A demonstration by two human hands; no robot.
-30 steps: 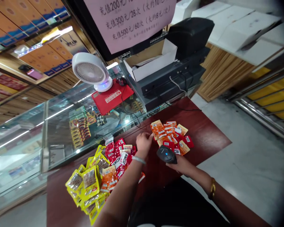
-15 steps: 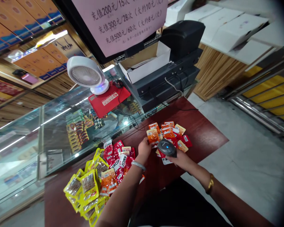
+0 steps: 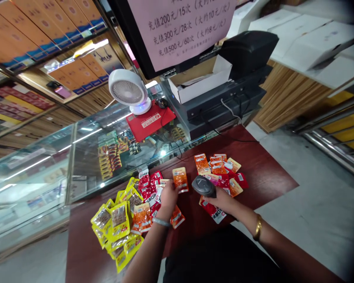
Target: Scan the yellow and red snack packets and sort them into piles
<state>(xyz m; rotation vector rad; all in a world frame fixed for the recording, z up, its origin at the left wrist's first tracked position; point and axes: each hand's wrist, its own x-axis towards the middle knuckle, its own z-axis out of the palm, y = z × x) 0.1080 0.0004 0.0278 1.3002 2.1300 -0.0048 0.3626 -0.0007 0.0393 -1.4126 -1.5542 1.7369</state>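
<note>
On the dark red worktop [image 3: 262,173], the left hand [image 3: 168,196] is closed around the lower edge of an orange snack packet [image 3: 180,179], fingers pinching it so that it stands raised just above the wood, at about 12 o'clock from the knuckles. The right hand [image 3: 221,200] is wrapped shut around the grip of a dark grey barcode scanner [image 3: 204,186], whose rounded head sits at 10 o'clock of that hand and just beside the held packet, the two close but apart. At 9 o'clock of the left hand lies a spread of red packets [image 3: 149,186], and farther out toward 8 o'clock a heap of yellow packets [image 3: 118,220] mixed with a few orange ones. At 1 o'clock of the scanner lies a second pile of orange and red packets [image 3: 221,169], well apart from the yellow heap, and one red-and-white packet [image 3: 214,210] rests partly under the right hand. A silver bangle [image 3: 161,222] circles the left wrist and a gold bangle [image 3: 257,228] the right. Beyond the worktop, toward 11 o'clock, a glass display case [image 3: 85,157] carries a white desk fan [image 3: 129,90] and a red mat [image 3: 150,121].
</note>
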